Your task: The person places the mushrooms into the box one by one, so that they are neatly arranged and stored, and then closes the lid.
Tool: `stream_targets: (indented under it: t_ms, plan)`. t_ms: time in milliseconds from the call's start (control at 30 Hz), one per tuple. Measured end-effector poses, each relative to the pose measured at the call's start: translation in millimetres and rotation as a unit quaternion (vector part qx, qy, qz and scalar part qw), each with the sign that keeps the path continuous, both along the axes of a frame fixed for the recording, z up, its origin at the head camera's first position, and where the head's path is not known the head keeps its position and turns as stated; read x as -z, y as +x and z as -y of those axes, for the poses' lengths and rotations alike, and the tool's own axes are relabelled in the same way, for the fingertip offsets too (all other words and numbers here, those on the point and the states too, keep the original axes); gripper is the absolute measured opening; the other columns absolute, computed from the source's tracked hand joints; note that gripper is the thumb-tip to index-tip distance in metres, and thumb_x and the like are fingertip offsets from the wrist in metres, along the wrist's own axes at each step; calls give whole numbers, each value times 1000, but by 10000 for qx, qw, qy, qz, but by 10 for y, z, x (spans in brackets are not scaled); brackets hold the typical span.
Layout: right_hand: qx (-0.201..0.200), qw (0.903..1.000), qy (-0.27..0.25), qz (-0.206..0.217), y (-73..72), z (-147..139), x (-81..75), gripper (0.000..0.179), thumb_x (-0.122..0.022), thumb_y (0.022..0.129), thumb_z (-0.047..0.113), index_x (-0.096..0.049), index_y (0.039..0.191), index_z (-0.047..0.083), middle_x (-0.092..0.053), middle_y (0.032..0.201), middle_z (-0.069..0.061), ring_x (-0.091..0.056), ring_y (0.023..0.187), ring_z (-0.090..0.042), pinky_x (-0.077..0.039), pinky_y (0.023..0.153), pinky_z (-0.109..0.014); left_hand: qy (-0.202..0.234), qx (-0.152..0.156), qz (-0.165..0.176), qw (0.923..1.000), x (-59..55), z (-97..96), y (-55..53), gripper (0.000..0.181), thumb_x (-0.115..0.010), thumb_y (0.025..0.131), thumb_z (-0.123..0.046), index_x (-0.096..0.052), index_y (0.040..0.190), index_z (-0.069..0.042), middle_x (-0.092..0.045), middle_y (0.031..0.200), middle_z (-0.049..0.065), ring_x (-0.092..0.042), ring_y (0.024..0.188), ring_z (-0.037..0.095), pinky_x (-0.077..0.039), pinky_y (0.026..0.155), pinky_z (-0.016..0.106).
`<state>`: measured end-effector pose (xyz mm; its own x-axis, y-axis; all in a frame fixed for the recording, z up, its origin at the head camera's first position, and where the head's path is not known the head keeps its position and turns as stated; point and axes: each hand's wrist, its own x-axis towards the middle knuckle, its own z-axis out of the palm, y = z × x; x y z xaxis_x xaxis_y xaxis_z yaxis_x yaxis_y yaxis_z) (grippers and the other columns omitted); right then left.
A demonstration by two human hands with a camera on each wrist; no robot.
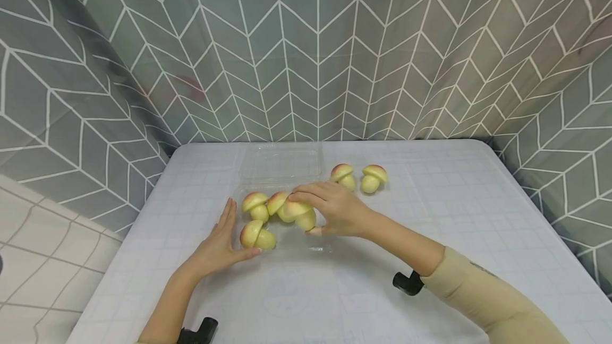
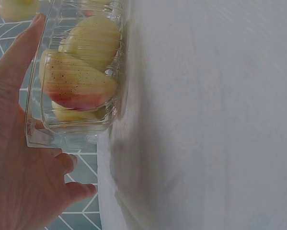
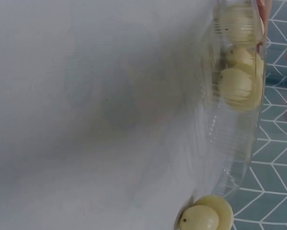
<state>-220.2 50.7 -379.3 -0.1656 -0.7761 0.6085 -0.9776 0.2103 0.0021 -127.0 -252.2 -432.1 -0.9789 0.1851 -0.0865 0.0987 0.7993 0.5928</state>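
A clear plastic clamshell box (image 1: 319, 246) lies open in the middle of the table, its lid (image 1: 282, 163) folded back. Several toy mushrooms with yellow stems and red-tinged caps lie in it, such as one at the front left (image 1: 257, 236). My right hand (image 1: 315, 208) reaches over the box and grips one mushroom (image 1: 301, 216) inside it. My left hand (image 1: 224, 235) lies flat with straight fingers against the box's left side (image 2: 76, 120), the thumb by the front mushroom (image 2: 78, 84). Two more mushrooms (image 1: 343, 175) (image 1: 374, 178) stand on the table behind the right hand.
The table (image 1: 478, 216) carries a pale checked cloth and ends at a rounded back edge. A grey curtain with white chevron lines (image 1: 315, 52) hangs behind and at both sides. White floor tiles (image 1: 43, 259) show at the lower left.
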Motion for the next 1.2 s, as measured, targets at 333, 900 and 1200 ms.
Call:
stream_targets:
  t_ms: [333,900,1200]
  plan:
    - [-17,9983,577,-73,15,122,132,72,-85,65,35,-58,129,14,-61,126,2,-59,110,-18,-47,90,-33,51,7,57,10000,12,9,-5,128,-73,74,-62,7,152,0,13,160,14,-7,140,50,-23,103,69]
    - [-1,9792,1969,498,39,338,228,72,-84,67,21,-53,132,22,-54,132,9,-53,117,-12,-45,87,-30,45,-7,79,10000,19,15,-5,128,-71,75,-64,9,152,-1,15,159,12,-6,141,49,-24,102,69]
    - [-41,9745,2178,545,12,408,300,74,-83,63,12,-54,131,23,-55,131,10,-50,118,-11,-44,83,-28,57,-20,44,10000,18,7,-1,127,-73,75,-61,8,152,-2,14,160,12,-6,141,48,-24,102,69]
